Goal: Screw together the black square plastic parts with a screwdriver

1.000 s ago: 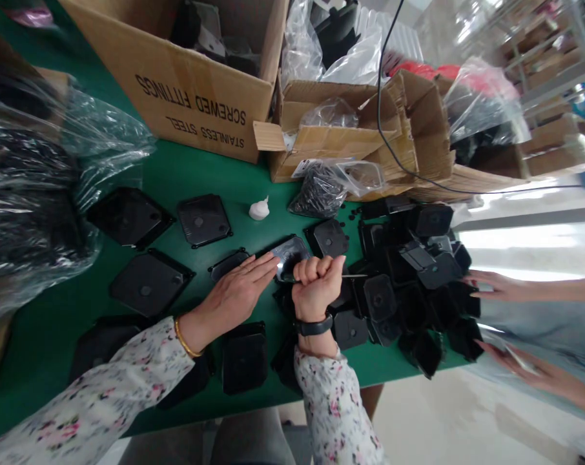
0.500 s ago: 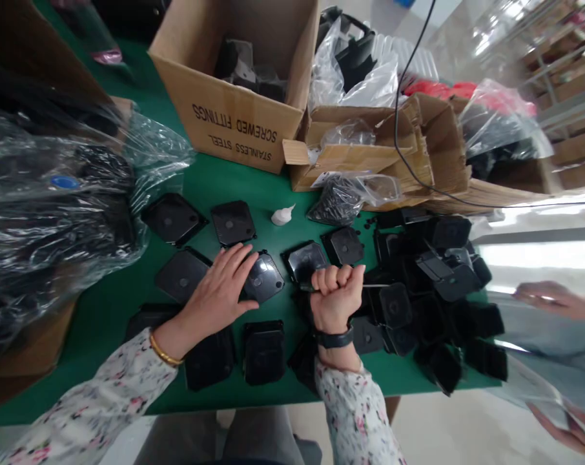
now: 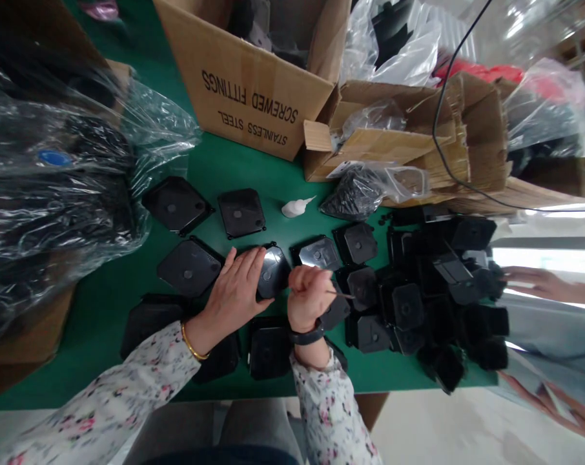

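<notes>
My left hand (image 3: 237, 287) lies with its fingers stretched out over a black plastic housing (image 3: 274, 272), touching its left side. The housing's glossy face is uppermost and partly covered by the fingers. Just right of it, my right hand (image 3: 310, 297) is closed in a fist around a screwdriver (image 3: 341, 294). Its thin metal shaft points right, away from the left hand; the handle is hidden in the fist. Behind the right hand sits another black housing (image 3: 319, 252). A third black housing (image 3: 190, 266) is left of my left hand.
More black housings are piled at right (image 3: 431, 294). Behind stand a large cardboard box (image 3: 254, 97) and a smaller opened box (image 3: 389, 152). A bag of small black parts (image 3: 353, 194) and a white nozzle-tipped item (image 3: 296, 206) lie nearby. Another person's hand (image 3: 539, 284) reaches in.
My right hand has moved left with the screwdriver, closer to my left hand. The left hand remains on the housing. The camera view has shifted slightly.
</notes>
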A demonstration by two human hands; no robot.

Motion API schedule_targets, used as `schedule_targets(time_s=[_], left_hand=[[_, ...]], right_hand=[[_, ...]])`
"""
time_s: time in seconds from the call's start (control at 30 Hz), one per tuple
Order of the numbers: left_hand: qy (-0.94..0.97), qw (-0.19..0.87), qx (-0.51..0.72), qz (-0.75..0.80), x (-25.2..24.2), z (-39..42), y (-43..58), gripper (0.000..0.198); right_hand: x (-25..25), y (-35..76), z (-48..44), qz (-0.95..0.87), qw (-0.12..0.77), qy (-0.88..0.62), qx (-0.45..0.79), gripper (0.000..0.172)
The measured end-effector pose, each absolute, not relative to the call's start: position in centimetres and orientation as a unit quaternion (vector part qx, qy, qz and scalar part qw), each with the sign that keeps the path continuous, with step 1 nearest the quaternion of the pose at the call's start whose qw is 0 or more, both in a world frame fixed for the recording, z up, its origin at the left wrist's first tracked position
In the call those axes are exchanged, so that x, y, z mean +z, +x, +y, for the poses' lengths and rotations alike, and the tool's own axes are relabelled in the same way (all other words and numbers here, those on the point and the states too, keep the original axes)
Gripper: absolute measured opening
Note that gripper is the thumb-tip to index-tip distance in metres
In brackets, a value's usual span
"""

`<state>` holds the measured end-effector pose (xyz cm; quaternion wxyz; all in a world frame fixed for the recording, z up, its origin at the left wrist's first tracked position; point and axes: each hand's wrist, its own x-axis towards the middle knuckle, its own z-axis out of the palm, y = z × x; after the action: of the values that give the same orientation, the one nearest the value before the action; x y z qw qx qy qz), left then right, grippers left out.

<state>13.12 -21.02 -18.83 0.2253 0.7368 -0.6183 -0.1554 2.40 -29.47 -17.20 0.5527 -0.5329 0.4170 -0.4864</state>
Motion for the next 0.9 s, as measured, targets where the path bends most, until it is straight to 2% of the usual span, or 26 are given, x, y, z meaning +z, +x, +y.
schedule_targets(time_s=[0.13,0.2,0.27,0.33,0.4,0.47,0.57,0.67,0.9], left_hand=[[0.734,0.243,-0.136,-0.619,-19.3,-21.0,13.0,0.07],[0.736,0.243,-0.131,-0.618,-19.3,-21.0,12.9,0.068],[0.738,0.234,-0.137,-0.618,-19.1,-21.1,12.9,0.072],[0.735,0.225,-0.144,-0.624,-18.6,-21.1,13.0,0.079],[0.733,0.218,-0.143,-0.628,-17.8,-20.8,12.9,0.082],[0.734,0.212,-0.136,-0.631,-16.8,-19.8,12.3,0.081],[0.7,0.225,-0.13,-0.665,-15.9,-16.4,10.5,0.058],[0.605,0.239,-0.152,-0.744,-16.4,-12.3,8.1,0.034],[0.571,0.2,-0.157,-0.781,-18.2,-9.5,6.6,0.033]], right_hand=[[-17.4,2.8,-28.6,0.335,0.447,-0.759,-0.335,0.047],[-17.4,3.5,-29.2,0.345,0.427,-0.779,-0.305,0.047],[-17.2,4.5,-30.5,0.4,0.457,-0.731,-0.312,0.048],[-16.3,4.9,-32.0,0.457,0.531,-0.626,-0.343,0.053],[-14.8,3.9,-32.8,0.468,0.614,-0.491,-0.404,0.057],[-13.1,1.2,-32.3,0.452,0.652,-0.376,-0.478,0.058],[-11.6,-4.5,-28.8,0.467,0.642,-0.291,-0.533,0.057],[-12.4,-8.5,-24.1,0.524,0.631,-0.23,-0.524,0.056],[-15.6,-8.2,-19.0,0.539,0.627,-0.16,-0.538,0.056]])
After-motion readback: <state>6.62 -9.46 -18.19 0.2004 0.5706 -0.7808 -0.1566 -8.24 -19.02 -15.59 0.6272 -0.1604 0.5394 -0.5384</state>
